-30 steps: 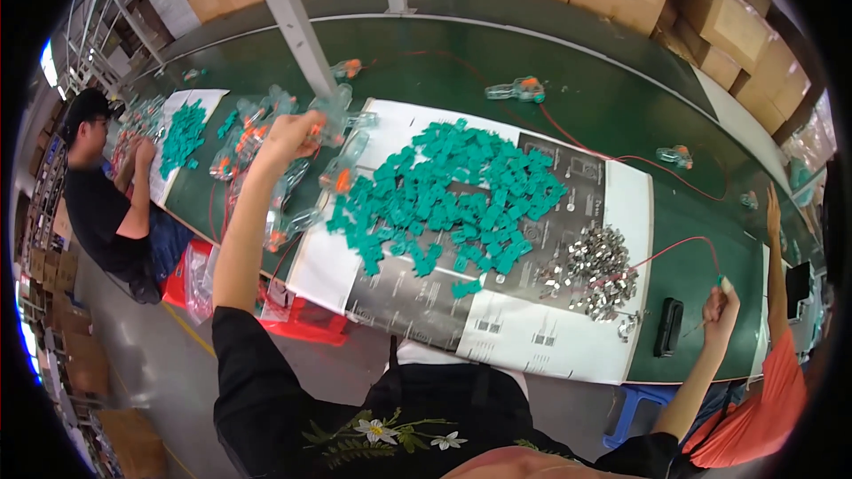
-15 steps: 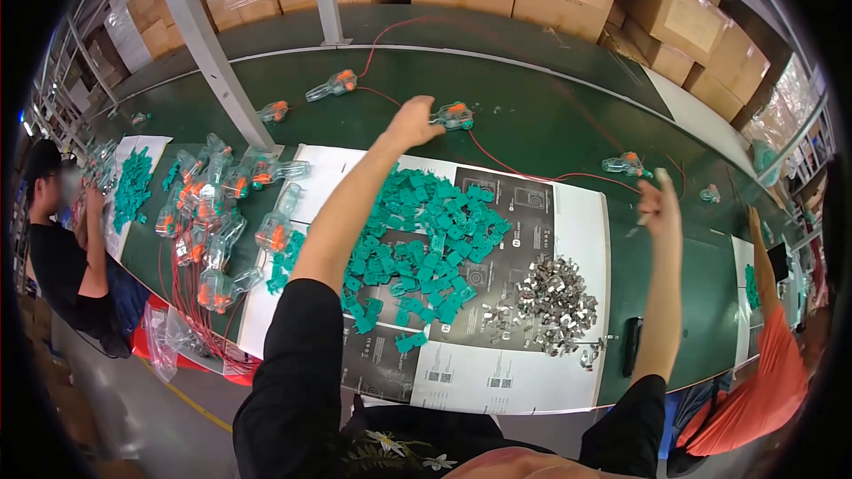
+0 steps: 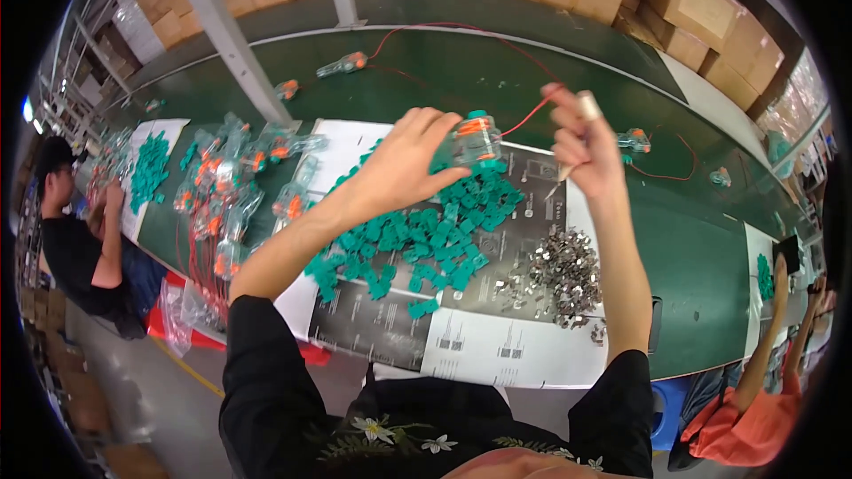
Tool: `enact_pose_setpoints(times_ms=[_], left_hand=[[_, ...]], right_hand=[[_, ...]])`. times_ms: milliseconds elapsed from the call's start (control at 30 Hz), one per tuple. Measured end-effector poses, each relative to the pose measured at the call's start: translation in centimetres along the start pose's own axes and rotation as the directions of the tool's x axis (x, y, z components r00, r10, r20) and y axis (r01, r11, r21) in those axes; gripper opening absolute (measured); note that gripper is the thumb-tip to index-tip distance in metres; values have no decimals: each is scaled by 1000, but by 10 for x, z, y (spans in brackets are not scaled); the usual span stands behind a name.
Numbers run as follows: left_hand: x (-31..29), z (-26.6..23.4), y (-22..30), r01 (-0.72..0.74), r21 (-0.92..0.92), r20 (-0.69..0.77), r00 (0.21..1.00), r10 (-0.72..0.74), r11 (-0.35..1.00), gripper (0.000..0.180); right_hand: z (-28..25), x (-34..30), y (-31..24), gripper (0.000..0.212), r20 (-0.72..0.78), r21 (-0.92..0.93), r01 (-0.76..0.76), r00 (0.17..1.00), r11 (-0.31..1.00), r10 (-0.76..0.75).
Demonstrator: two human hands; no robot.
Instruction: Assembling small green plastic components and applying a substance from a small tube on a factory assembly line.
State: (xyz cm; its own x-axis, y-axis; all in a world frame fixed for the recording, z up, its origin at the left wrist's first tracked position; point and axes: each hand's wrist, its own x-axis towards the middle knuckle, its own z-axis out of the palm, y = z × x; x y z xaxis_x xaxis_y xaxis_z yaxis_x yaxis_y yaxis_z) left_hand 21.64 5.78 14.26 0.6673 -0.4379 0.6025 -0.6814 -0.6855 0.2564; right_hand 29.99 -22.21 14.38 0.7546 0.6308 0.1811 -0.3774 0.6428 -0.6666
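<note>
My left hand (image 3: 399,160) grips a clear plastic housing (image 3: 477,139) with orange inside and a teal cap, raised above a pile of teal plastic clips (image 3: 426,244). A thin red cord (image 3: 525,117) runs from the housing to the fingers of my right hand (image 3: 587,142), which are closed on it. White tape wraps one finger of that hand. A small thin piece (image 3: 559,182) shows below its fingers; its kind cannot be made out. Small shiny metal clips (image 3: 568,279) lie heaped nearer me, on the right side of the cardboard sheet (image 3: 497,346).
Many similar clear housings (image 3: 231,177) with red cords lie heaped at left. More housings, one far left (image 3: 344,64) and one right (image 3: 634,140), sit along the green bench (image 3: 683,257). A post (image 3: 232,44) rises at left. Co-workers sit at left (image 3: 84,239) and right (image 3: 750,417).
My left hand has brought the housing nearer from the bench, over the teal pile. My right hand has moved left and now holds the red cord.
</note>
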Motion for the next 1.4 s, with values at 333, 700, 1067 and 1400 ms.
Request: enact_pose_setpoints(times_ms=[333, 700, 1067, 1400], left_hand=[[-161, -100, -55, 315, 389, 4, 939, -343, 866, 60], [-198, -145, -63, 401, 328, 46, 898, -438, 855, 42], [-219, -52, 164, 536, -497, 833, 517, 200, 682, 28], [-249, -33, 126, 645, -355, 797, 588, -142, 677, 39]], right_hand=[[24, -95, -141, 23, 67, -163, 491, 871, 856, -487], [121, -214, 49, 27, 155, -77, 260, 957, 962, -246], [141, -206, 137, 36, -305, -599, -138, 950, 789, -65], [120, -211, 238, 23, -264, -730, -296, 954, 615, 146]])
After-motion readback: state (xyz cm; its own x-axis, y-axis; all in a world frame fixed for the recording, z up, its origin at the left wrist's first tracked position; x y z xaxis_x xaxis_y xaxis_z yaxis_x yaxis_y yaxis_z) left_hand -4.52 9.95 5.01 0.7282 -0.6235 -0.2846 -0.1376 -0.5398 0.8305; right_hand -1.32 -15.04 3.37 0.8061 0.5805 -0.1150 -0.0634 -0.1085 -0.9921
